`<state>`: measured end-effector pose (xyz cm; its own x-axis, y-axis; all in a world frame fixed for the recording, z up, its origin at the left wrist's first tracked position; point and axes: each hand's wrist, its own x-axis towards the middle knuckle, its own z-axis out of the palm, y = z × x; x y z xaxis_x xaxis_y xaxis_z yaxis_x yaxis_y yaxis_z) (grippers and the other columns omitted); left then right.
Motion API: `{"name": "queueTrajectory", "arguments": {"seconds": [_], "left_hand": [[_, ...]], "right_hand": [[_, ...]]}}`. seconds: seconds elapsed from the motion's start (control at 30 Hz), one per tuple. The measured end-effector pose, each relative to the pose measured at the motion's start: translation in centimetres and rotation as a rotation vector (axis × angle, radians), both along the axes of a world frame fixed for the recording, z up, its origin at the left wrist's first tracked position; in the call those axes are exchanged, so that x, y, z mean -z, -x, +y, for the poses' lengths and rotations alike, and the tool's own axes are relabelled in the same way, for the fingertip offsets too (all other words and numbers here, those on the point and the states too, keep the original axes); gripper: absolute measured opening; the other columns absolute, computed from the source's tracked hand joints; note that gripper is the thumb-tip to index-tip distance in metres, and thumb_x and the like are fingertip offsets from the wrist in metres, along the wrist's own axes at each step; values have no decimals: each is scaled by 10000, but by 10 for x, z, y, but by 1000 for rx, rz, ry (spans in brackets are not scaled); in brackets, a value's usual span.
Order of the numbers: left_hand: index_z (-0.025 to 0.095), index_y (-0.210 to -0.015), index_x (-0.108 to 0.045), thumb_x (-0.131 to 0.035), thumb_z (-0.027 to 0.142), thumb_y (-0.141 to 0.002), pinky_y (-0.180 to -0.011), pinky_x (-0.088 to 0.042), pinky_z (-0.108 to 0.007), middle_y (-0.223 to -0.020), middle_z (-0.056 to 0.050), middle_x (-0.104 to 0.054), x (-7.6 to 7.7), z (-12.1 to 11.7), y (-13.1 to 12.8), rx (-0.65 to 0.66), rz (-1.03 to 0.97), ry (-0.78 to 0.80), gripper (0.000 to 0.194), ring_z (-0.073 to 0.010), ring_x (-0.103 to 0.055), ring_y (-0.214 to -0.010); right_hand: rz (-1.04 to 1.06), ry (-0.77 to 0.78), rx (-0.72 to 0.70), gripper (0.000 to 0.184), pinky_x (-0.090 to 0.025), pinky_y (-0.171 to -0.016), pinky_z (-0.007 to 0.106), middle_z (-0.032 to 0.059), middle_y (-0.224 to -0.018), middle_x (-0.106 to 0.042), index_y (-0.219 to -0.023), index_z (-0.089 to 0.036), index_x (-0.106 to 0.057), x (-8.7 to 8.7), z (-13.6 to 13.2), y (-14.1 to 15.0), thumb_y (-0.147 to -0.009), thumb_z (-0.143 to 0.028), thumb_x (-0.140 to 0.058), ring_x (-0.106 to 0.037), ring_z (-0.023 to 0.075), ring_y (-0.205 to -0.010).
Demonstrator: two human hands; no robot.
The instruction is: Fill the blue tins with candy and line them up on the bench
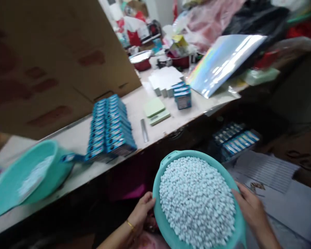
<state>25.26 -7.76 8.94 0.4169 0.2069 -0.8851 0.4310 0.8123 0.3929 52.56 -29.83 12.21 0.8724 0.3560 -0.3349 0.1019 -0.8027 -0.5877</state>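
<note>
The basin (157,183) is up in the person's two hands, in front of the near edge of the table and apart from it. It is turquoise, with a slot near its upper left rim, and heaped with small pale pellets (197,202). The left hand (142,212) has its thumb at the left rim, fingers bent in a hold; I cannot make out all the fingertips. A yellow bracelet (131,224) circles that wrist. The right hand (250,205) grips the opposite rim, thumb toward the pellets, the remaining fingers partly hidden behind the basin.

Beyond, on the table (134,107), I see a metal strip (144,130) lying between two long rows of blue boxes (110,126) and a pale green scale (156,111). Behind the scale sit some white stacks (166,79), with a smaller blue stack (182,97) just beside them. A shiny sheet (225,64) slants farther right. At the table's left end rests a second turquoise tub (59,159), with pale contents too blurred to tell. A big brown carton (62,65) rises behind the rows. Low on the right, papers (269,171) lie beneath a group of packs (238,141).
</note>
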Motion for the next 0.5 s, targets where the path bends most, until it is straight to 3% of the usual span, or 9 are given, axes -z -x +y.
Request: {"name": "queueTrajectory", "arguments": {"seconds": [0.1,0.2,0.33,0.5], "left_hand": [[183,-740,-436,-609,426,-604,-433,-432,-242,-561,43,-456,-2,16,60,-158,78,-23,328,-86,-445,-474],[179,-702,-434,-605,358,-623,-471,-456,-266,-550,46,-465,8,28,116,-322,132,-21,260,-86,-449,-481],[178,-680,-449,-571,260,-658,-492,-456,-264,-547,38,-495,35,53,176,-491,218,-20,149,-97,-484,-493],[169,-708,-509,-509,161,-683,-504,-447,-267,-555,18,-532,75,104,215,-593,369,-112,26,-105,-510,-477]], "right_hand": [[92,-33,-210,411,-439,-712,266,50,-906,-650,-966,-168,-611,26,90,31,-655,-363,-426,-578,208,-823],[142,20,-401,375,-425,-688,256,69,-869,-652,-919,-154,-627,54,159,72,-652,-289,-402,-577,198,-779],[144,128,-611,354,-400,-659,231,86,-871,-647,-911,-141,-630,86,235,124,-666,-232,-391,-571,186,-776],[122,292,-704,324,-375,-611,241,117,-754,-631,-837,-68,-627,116,303,173,-706,-231,-381,-560,201,-724]]}}
